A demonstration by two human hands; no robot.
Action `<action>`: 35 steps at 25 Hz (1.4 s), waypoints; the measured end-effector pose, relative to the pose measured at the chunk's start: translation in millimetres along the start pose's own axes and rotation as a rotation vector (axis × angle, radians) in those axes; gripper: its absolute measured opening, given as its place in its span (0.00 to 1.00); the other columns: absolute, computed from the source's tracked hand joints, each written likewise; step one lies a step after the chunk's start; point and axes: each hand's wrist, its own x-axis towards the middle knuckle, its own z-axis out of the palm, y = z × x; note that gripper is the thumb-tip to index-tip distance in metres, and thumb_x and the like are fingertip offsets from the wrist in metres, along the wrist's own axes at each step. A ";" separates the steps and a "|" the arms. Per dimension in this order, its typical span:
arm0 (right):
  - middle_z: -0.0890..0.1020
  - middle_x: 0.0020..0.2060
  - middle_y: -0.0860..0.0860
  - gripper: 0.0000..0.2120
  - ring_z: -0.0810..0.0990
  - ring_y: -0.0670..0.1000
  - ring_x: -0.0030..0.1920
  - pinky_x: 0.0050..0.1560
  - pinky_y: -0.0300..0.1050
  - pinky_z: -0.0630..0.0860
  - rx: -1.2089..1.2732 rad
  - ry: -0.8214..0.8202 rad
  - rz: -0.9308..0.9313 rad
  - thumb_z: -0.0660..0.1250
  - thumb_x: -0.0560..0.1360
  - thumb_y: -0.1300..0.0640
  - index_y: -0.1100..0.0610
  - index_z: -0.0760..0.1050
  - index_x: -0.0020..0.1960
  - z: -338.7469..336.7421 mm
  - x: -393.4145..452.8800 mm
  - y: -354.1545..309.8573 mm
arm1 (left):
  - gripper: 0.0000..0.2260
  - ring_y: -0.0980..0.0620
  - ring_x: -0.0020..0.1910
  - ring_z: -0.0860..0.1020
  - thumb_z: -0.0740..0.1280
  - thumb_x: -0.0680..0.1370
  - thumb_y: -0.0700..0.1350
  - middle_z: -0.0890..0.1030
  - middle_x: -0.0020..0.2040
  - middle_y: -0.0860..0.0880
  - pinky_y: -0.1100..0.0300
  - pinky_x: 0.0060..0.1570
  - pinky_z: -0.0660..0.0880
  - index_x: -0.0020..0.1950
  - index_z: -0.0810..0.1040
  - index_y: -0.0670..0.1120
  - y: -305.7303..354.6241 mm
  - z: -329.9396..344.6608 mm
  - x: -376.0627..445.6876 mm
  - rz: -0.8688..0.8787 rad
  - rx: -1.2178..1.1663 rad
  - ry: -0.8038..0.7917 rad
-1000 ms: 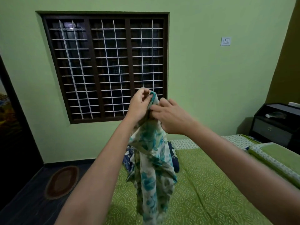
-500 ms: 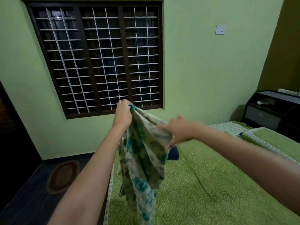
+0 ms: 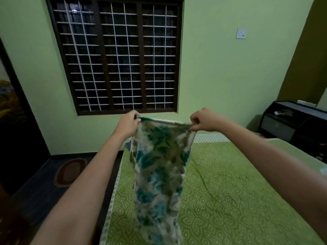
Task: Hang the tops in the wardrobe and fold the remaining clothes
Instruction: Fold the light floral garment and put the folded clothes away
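A: One garment is all I'm seeing in hand: the floral cloth [image 3: 159, 167] is hanging in the air over the near part of the bed [image 3: 230, 183], spread flat between two fists

B: How is it being held?

A: The left hand [image 3: 128, 123] is pinching one top corner with curled fingers, and the right hand [image 3: 205, 120] is pinching the other; the top edge is stretching taut between them, nothing slack there

B: How far along are we?

A: Early in this piece, I'm judging. It's opened out but not folded, and I'm not seeing a wardrobe, a hanger or a folded pile anywhere in view, so I cannot tell what's done

B: Count the rest, working outward

A: One bed under a green patterned cover, one dark blue bundle [image 3: 127, 145] peeking out behind the cloth, possibly more clothes. Then one oval mat [image 3: 70, 171] on the floor, one dark cabinet [image 3: 292, 124] to the right, one barred window [image 3: 115, 55] and one wall switch [image 3: 241, 33] furthest off
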 end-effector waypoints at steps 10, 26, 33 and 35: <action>0.80 0.45 0.54 0.15 0.78 0.52 0.43 0.41 0.43 0.72 0.271 0.253 0.041 0.65 0.75 0.67 0.54 0.73 0.58 -9.0 -121.6 5.5 | 0.04 0.47 0.45 0.77 0.64 0.79 0.44 0.80 0.48 0.47 0.55 0.42 0.73 0.52 0.77 0.50 60.2 -12.8 -125.6 0.047 0.282 0.051; 0.84 0.40 0.54 0.05 0.85 0.52 0.36 0.42 0.48 0.82 0.538 0.144 0.187 0.69 0.75 0.61 0.61 0.78 0.50 16.2 -10.2 41.4 | 0.06 0.50 0.34 0.83 0.59 0.81 0.36 0.78 0.48 0.35 0.62 0.31 0.80 0.55 0.71 0.35 38.4 10.4 -42.6 -0.362 -0.506 -0.138; 0.80 0.45 0.57 0.09 0.81 0.54 0.44 0.44 0.42 0.79 0.621 0.014 0.430 0.65 0.74 0.66 0.63 0.78 0.53 160.3 172.9 59.6 | 0.08 0.48 0.41 0.80 0.70 0.75 0.39 0.80 0.42 0.41 0.55 0.44 0.78 0.51 0.79 0.36 -94.2 135.9 91.3 -0.466 -0.129 -0.199; 0.80 0.46 0.59 0.09 0.80 0.58 0.48 0.48 0.45 0.77 0.551 0.144 0.412 0.62 0.76 0.66 0.62 0.78 0.53 155.7 203.7 64.8 | 0.05 0.48 0.41 0.78 0.69 0.76 0.41 0.78 0.40 0.42 0.55 0.43 0.75 0.47 0.80 0.38 -95.3 137.3 126.9 -0.351 -0.058 -0.100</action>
